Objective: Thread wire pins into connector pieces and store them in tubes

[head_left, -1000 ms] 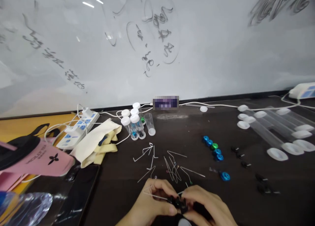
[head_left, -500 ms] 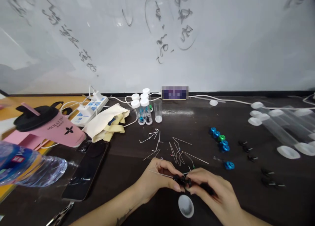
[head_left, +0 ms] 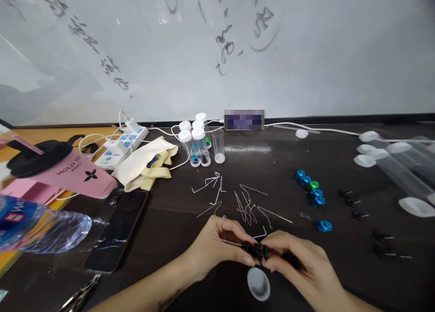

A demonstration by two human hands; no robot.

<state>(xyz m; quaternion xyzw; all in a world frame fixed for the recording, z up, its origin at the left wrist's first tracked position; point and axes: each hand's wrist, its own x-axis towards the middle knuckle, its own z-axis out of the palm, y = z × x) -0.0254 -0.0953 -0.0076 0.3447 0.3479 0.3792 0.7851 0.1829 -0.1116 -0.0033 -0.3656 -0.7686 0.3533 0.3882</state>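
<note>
My left hand (head_left: pixel 222 246) pinches a small black part (head_left: pixel 250 248) with a thin metal rod sticking out to the left. From the other side, my right hand (head_left: pixel 302 264) closes thumb and fingers on the same part's right end; the fingertips hide some of it. A white oval cap (head_left: pixel 258 284) lies just below the fingertips. Beyond my hands are bent thin wires (head_left: pixel 246 210) with small coloured loops and several L-shaped hex keys (head_left: pixel 214 185). To the right lie blue and green ring-shaped parts (head_left: pixel 316 196) and small black pieces with metal pins (head_left: pixel 360 216).
Capped clear tubes (head_left: pixel 199 142) stand near the whiteboard, beside an uncapped tube (head_left: pixel 219 146). On the left are a phone (head_left: pixel 117 230), pliers (head_left: pixel 81 294), a water bottle (head_left: pixel 44 226), a pink cup (head_left: pixel 78 171), a cloth pouch (head_left: pixel 142 162) and a power strip (head_left: pixel 124 146). More tubes (head_left: pixel 404 167) lie right.
The view has shifted slightly, so objects on the right sit farther right. Between my fingertips, a little more of the black part shows. Both hands keep their hold.
</note>
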